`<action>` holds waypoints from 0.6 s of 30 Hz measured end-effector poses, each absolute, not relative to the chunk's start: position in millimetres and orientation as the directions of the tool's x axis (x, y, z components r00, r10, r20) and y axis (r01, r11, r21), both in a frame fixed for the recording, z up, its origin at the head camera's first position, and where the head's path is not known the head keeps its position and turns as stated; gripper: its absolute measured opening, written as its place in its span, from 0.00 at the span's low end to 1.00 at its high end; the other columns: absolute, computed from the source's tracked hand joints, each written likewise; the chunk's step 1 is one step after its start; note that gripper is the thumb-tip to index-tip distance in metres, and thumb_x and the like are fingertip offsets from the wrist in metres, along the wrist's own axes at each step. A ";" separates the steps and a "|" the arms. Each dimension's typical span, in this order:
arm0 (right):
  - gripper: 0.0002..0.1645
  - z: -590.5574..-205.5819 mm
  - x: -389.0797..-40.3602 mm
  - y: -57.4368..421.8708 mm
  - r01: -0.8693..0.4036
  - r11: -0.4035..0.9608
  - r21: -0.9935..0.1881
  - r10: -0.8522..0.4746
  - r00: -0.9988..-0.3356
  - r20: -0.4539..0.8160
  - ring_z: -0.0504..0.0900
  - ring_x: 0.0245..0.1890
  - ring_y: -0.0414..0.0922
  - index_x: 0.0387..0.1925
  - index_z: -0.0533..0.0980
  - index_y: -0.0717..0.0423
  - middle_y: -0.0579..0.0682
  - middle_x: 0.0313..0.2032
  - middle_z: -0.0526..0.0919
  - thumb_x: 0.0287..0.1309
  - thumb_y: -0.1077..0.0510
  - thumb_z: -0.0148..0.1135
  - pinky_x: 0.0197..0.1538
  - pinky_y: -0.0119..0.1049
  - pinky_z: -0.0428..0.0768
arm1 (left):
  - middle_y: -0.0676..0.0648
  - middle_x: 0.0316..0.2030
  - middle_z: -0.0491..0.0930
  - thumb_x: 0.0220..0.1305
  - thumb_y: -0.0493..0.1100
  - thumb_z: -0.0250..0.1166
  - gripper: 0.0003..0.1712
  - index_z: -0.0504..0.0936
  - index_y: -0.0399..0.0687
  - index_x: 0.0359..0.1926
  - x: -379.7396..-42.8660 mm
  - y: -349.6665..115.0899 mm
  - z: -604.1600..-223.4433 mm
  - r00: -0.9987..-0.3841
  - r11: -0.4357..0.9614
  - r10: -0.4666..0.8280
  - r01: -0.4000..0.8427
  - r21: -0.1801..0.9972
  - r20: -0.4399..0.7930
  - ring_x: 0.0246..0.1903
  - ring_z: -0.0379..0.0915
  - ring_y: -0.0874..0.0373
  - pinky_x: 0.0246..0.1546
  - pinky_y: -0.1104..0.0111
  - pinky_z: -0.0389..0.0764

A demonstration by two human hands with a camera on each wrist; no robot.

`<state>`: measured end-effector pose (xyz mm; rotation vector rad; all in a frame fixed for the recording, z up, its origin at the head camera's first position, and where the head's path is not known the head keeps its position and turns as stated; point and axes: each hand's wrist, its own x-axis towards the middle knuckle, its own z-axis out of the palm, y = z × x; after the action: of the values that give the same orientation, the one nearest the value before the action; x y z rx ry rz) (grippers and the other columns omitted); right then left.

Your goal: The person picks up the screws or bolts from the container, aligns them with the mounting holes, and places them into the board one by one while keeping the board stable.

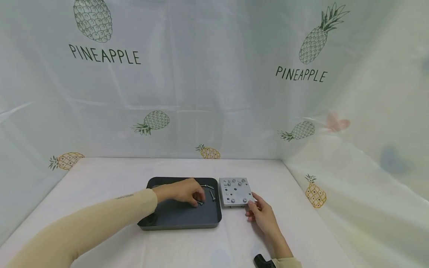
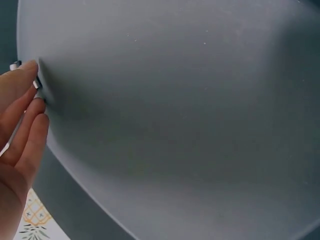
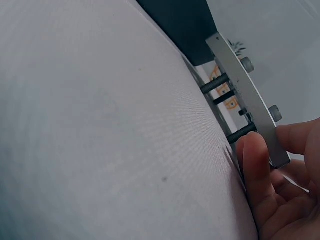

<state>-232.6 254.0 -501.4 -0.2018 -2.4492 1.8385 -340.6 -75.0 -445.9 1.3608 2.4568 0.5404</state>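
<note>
In the head view, my left hand [image 1: 186, 190] is inside the dark tray [image 1: 177, 221], reaching in from the left. Its thumb and fingertips pinch a small bolt [image 1: 200, 203] close over the tray floor; the left wrist view shows bits of that bolt [image 2: 37, 83] between the fingers, the rest hidden. To the tray's right is a square metal plate [image 1: 235, 194] with holes and several bolts through it. My right hand [image 1: 263, 216] grips its near right corner, thumb on one face, fingers at the other. Threaded bolt shanks [image 3: 215, 83] stick out below the plate, holding it above the table.
Several loose screws [image 1: 212, 195] lie at the tray's right side. A white cloth covers the table [image 1: 187, 249]. Pineapple-printed curtains [image 1: 214, 93] hang behind and on the right. A black device [image 1: 263, 261] sits at my right wrist.
</note>
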 end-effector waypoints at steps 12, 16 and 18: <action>0.33 -500.6 -232.5 253.5 0.068 0.268 -0.961 0.146 -0.989 -0.029 0.84 0.34 0.46 0.79 0.65 0.55 0.59 0.44 0.82 0.78 0.58 0.59 0.35 0.34 0.86 | 0.60 0.36 0.87 0.63 0.35 0.78 0.08 0.91 0.52 0.41 -338.0 -68.8 -447.6 -0.506 0.464 0.862 0.766 0.445 -0.028 0.35 0.80 0.73 0.39 0.76 0.82; 0.33 -501.3 -233.1 253.9 0.068 0.266 -0.961 0.148 -0.989 -0.029 0.84 0.34 0.46 0.79 0.66 0.55 0.59 0.44 0.82 0.78 0.58 0.60 0.35 0.34 0.86 | 0.60 0.36 0.87 0.64 0.35 0.77 0.07 0.92 0.52 0.41 -337.9 -66.6 -447.8 -0.499 0.458 0.866 0.775 0.436 -0.023 0.35 0.80 0.73 0.39 0.76 0.82; 0.33 -501.8 -233.3 254.1 0.067 0.264 -0.962 0.148 -0.989 -0.028 0.84 0.34 0.47 0.79 0.66 0.55 0.59 0.44 0.82 0.78 0.58 0.60 0.35 0.34 0.86 | 0.59 0.36 0.87 0.64 0.35 0.77 0.07 0.91 0.51 0.40 -338.4 -65.8 -448.3 -0.491 0.449 0.871 0.780 0.436 -0.019 0.34 0.80 0.73 0.39 0.76 0.82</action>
<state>-233.3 254.1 -501.8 -0.2081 -2.4439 1.8542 -338.4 -65.8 -448.3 1.4310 2.4614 0.5505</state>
